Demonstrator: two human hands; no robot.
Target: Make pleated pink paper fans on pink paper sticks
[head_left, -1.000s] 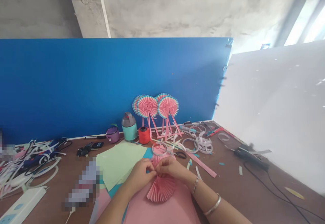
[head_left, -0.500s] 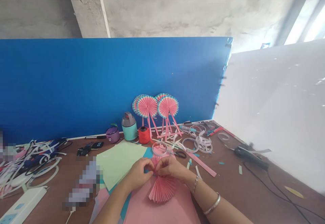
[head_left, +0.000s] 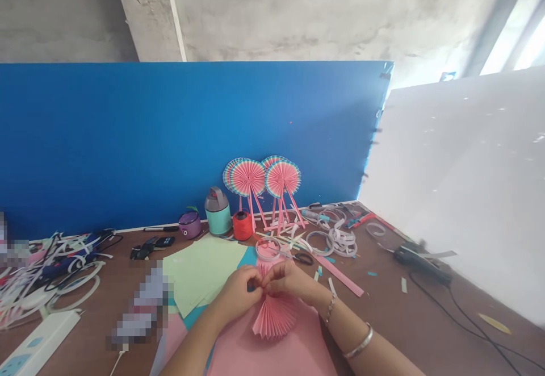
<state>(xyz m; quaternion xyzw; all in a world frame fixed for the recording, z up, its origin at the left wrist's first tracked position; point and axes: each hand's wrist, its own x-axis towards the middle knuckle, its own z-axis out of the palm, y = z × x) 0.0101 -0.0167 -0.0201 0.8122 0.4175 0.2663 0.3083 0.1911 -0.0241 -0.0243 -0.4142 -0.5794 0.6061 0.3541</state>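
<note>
A pleated pink paper fan [head_left: 275, 318] is pinched at its middle, its folds spread toward me and a smaller spread showing beyond my fingers. My left hand [head_left: 242, 288] is closed on the fan's centre, thumb and forefinger together. Against it, my right hand [head_left: 290, 281] pinches the same spot from the other side; the fingertips hide what lies at the pinch. Under the fan lies pink paper [head_left: 272, 359]. Just beyond the hands are scissors [head_left: 303, 258] with dark handles and a roll of clear tape [head_left: 267, 249].
Finished pink paper wheels [head_left: 283, 178] on legs stand by the blue partition [head_left: 170, 137]. A red thread spool [head_left: 242, 226], a teal flask [head_left: 218, 217] and a purple pot [head_left: 189, 225] stand left of them. Green sheets [head_left: 204, 271] lie left; paper coils [head_left: 343, 241] and a stapler-like black object [head_left: 421, 263] lie right.
Both hands keep their pinch on the fan's middle, with only slight finger shifts. The whole view has moved a few pixels.
</note>
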